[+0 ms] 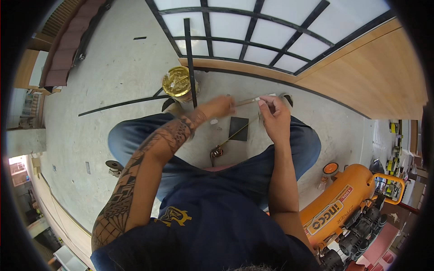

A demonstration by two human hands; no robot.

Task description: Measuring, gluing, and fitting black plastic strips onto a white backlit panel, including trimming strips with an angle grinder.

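Working low over the concrete floor (122, 63), between parted knees. Handling a thin strip (245, 102) spanning the gap between both hands, just to the far side of a dark square plate (242, 134). Judging by the pose, probably pulling the strip straight or separating it, without showing clearly which. Bending the thumb and forefinger of the right hand (276, 118) together, seemingly grasping the strip's right end, close beside a small white piece (267, 95). Blurring at the left hand (217, 106), so not being able to tell between a grip on the left end and loose fingers there.

Having a tape measure (217, 152) lying on the near side, with its yellow blade passing over the plate toward the right. Leaving a gold-lidded tin (175, 82) and a long black bar (188, 54) to the far left. Judging the next move as calling for a firm right pinch and a measured left pull, avoiding kinking the strip or catching the blade.
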